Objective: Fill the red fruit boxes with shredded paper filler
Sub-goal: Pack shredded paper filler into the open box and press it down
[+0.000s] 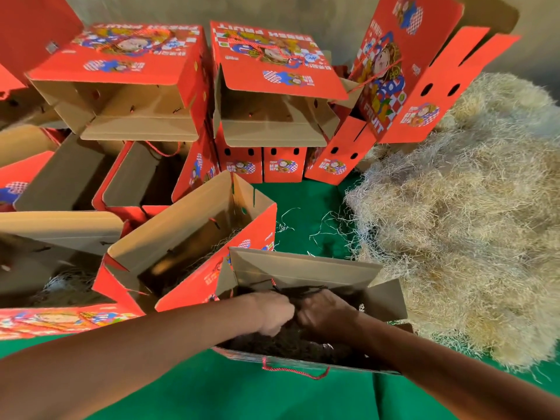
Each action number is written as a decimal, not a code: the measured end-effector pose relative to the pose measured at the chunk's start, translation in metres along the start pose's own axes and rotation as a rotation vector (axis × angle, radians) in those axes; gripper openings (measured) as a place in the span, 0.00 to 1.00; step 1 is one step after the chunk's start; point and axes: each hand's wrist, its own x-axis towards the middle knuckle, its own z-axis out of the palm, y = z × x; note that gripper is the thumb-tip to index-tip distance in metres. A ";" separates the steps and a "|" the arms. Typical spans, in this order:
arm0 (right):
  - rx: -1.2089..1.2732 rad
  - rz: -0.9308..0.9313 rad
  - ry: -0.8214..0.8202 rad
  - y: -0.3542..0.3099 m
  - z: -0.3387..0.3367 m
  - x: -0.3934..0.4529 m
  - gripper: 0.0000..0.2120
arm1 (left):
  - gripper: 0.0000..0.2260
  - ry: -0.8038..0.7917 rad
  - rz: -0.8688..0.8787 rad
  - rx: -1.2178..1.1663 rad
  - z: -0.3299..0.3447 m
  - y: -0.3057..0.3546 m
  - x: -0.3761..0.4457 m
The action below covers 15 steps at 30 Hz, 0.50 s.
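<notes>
An open red fruit box (303, 268) with a red rope handle stands on the green cloth right in front of me. Both hands are down inside it. My left hand (274, 312) and my right hand (325, 310) are side by side, fingers curled down into the shredded paper filler (291, 344) that lies dark in the box's shadow. A large pale heap of shredded paper (460, 225) lies to the right of the box. Another open box (188, 231) with a little filler at its bottom sits just left and behind.
Several more red fruit boxes are stacked at the back (272, 95) and crowd the left side (60, 177), some open and lying on their sides. A box at the lower left (57, 286) holds some filler. Loose strands (321, 228) lie on the green cloth (242, 395).
</notes>
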 end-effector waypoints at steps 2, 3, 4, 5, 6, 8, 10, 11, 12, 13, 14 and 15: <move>0.087 0.021 -0.045 -0.002 0.006 0.005 0.07 | 0.09 -0.040 -0.032 0.030 0.004 0.010 0.010; 0.139 0.054 -0.115 -0.005 0.016 0.011 0.11 | 0.10 -0.093 -0.063 0.044 0.009 0.012 0.014; 0.186 0.075 -0.199 -0.007 0.025 0.014 0.14 | 0.10 -0.133 -0.072 0.073 0.016 0.011 0.021; 0.210 0.070 -0.266 -0.010 0.033 0.016 0.16 | 0.12 -0.165 -0.067 0.114 0.025 0.007 0.025; 0.222 0.058 -0.304 -0.013 0.039 0.017 0.17 | 0.14 -0.197 -0.053 0.156 0.035 0.003 0.029; 0.287 0.031 -0.363 -0.014 0.053 0.017 0.18 | 0.18 -0.272 -0.019 0.236 0.051 -0.003 0.034; 0.351 0.006 -0.326 -0.011 0.062 0.014 0.17 | 0.20 -0.334 0.001 0.338 0.063 -0.006 0.035; 0.375 0.006 -0.282 -0.008 0.064 0.013 0.17 | 0.20 -0.352 0.012 0.370 0.064 -0.007 0.033; 0.397 0.014 -0.246 -0.005 0.067 0.013 0.17 | 0.21 -0.361 0.019 0.366 0.064 -0.007 0.031; 0.401 0.040 -0.240 -0.003 0.068 0.013 0.18 | 0.21 -0.364 0.017 0.329 0.062 -0.008 0.028; 0.388 0.097 -0.265 -0.001 0.071 0.015 0.19 | 0.21 -0.346 -0.005 0.269 0.060 -0.009 0.026; 0.370 0.161 -0.295 0.001 0.073 0.019 0.20 | 0.21 -0.325 -0.040 0.207 0.056 -0.010 0.022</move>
